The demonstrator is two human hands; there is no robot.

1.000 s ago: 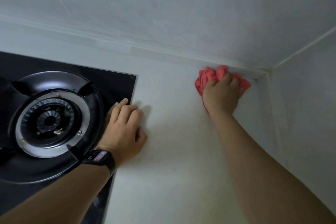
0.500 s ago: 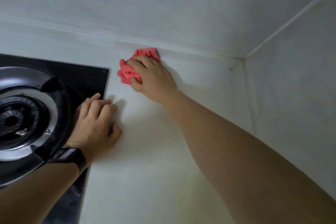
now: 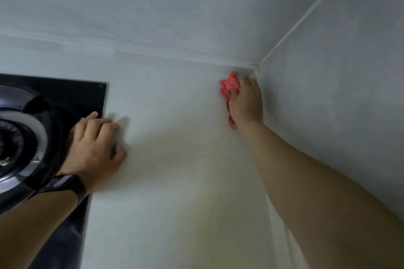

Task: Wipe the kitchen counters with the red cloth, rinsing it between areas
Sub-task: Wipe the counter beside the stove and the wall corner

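Most of the red cloth (image 3: 227, 89) lies hidden under the right hand (image 3: 246, 102); only a bunched part shows at its ten o'clock side and a thin strip at seven o'clock, so its full spread cannot be told. The right hand's fingertips are blurred against the wall corner. The stove (image 3: 54, 102) is cut off by the frame's nine o'clock edge, its burner (image 3: 13, 137) only half seen. The left hand (image 3: 96, 146) covers the stove's edge, and its thumb is tucked out of sight. The watch (image 3: 65, 183) face is too blurred to read. Both forearms run off the six o'clock edge.
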